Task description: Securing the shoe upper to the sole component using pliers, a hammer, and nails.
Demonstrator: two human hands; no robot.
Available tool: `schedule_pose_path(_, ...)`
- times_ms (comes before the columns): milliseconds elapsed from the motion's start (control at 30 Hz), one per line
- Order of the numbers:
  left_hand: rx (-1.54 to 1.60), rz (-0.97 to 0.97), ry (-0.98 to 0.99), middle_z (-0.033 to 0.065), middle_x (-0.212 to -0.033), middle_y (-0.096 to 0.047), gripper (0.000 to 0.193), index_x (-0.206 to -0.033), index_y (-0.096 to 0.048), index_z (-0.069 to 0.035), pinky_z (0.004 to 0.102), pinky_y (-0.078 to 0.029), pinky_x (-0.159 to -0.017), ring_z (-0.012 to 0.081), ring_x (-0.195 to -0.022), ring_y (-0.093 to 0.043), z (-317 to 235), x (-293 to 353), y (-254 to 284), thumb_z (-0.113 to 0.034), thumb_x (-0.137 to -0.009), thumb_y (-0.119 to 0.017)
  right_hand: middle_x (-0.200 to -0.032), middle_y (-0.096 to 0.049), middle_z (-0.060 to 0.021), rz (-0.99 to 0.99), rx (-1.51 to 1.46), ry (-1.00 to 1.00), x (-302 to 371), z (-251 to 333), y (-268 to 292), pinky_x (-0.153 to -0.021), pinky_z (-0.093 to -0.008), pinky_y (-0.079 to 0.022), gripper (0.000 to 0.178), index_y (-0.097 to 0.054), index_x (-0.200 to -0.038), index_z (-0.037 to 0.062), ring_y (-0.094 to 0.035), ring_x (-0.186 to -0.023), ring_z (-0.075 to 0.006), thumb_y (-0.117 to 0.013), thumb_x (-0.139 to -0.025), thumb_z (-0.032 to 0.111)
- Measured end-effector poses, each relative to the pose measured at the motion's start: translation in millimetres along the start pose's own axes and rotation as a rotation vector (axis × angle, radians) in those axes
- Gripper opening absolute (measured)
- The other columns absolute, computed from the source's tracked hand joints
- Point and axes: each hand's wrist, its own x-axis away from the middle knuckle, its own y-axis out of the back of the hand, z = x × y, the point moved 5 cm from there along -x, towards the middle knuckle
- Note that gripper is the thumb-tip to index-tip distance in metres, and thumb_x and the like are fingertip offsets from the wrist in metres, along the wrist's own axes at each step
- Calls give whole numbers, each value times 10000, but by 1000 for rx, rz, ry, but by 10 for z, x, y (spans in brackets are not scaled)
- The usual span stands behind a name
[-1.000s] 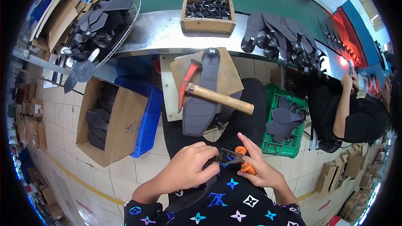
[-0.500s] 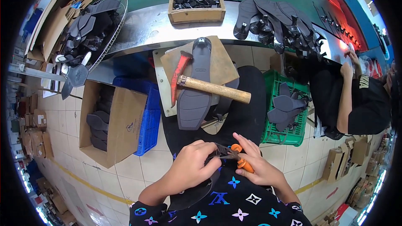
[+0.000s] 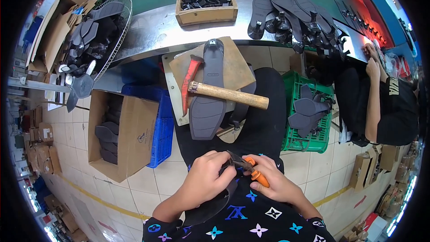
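My left hand (image 3: 206,177) is closed around a dark shoe sole (image 3: 205,209), whose wide end hangs below the wrist against my shirt. The sole's other end is mostly hidden by my fingers. In my right hand (image 3: 273,179) is a pair of pliers (image 3: 257,177) with orange handles. Their dark jaws reach to the end held in my left fingers; what exactly they touch is hidden. Beyond my hands, a hammer (image 3: 233,95) with a red head and wooden handle lies across another dark sole (image 3: 207,118), which rests on a brown board (image 3: 237,69) over my lap.
A wooden box (image 3: 208,16) of small black parts stands on the metal-edged bench, left of piled soles (image 3: 304,22). A wire basket (image 3: 123,40) sits far left. A cardboard box (image 3: 139,139), blue crate (image 3: 162,141) and green crate (image 3: 309,145) flank me. A co-worker (image 3: 396,112) sits right.
My right fingers have curled in around the pliers' handles, which were held with fingers more outstretched. The pliers have tilted slightly. My left hand has barely moved.
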Motion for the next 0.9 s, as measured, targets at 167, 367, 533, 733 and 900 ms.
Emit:
schedule_pose_path(167, -28, -16, 0, 216, -721, -564, 224, -853, -603, 75, 419, -441, -631, 367, -701, -576, -9, -17, 2, -146, -823, -620, -1470, -371, -248, -62, -81, -11, -3, -21, -137, -1088, -457, -355, 385, -541, -1189, 21, -462, -1268, -414, -681, -937, 276)
schedule_pose_path(367, -118, 54, 47, 255, -751, -586, 236, -832, -589, 78, 456, -460, -660, 422, -728, -590, 130, -44, -86, -158, -844, -588, -1129, -602, -263, -236, -92, -65, -111, 65, -32, -926, -406, -491, 473, -484, -1208, -53, -623, -1036, -408, -711, -899, 224)
schedule_pose_path(533, -188, 110, 54, 302, -783, -591, 270, -798, -564, 85, 501, -468, -707, 466, -774, -596, 145, -116, -198, -176, -864, -553, -1013, -650, -184, -94, -134, -322, -155, -158, -141, -834, -379, -512, 461, -496, -1230, -22, -666, -935, -331, -725, -900, 204)
schedule_pose_path(733, -248, 179, 158, 294, -694, -598, 287, -799, -577, 90, 505, -484, -669, 464, -678, -612, 163, -148, -184, -191, -852, -554, -980, -631, -194, -45, -194, -273, -227, -206, -99, -821, -393, -508, 563, -494, -1188, -19, -646, -907, -313, -762, -886, 375)
schedule_pose_path(900, -170, 98, 35, 252, -631, -593, 294, -798, -619, 82, 443, -470, -568, 376, -567, -610, 128, -197, -162, -202, -842, -559, -960, -633, -170, 9, -180, -191, -305, -253, 14, -816, -387, -498, 519, -485, -1175, 3, -639, -890, -308, -776, -879, 314)
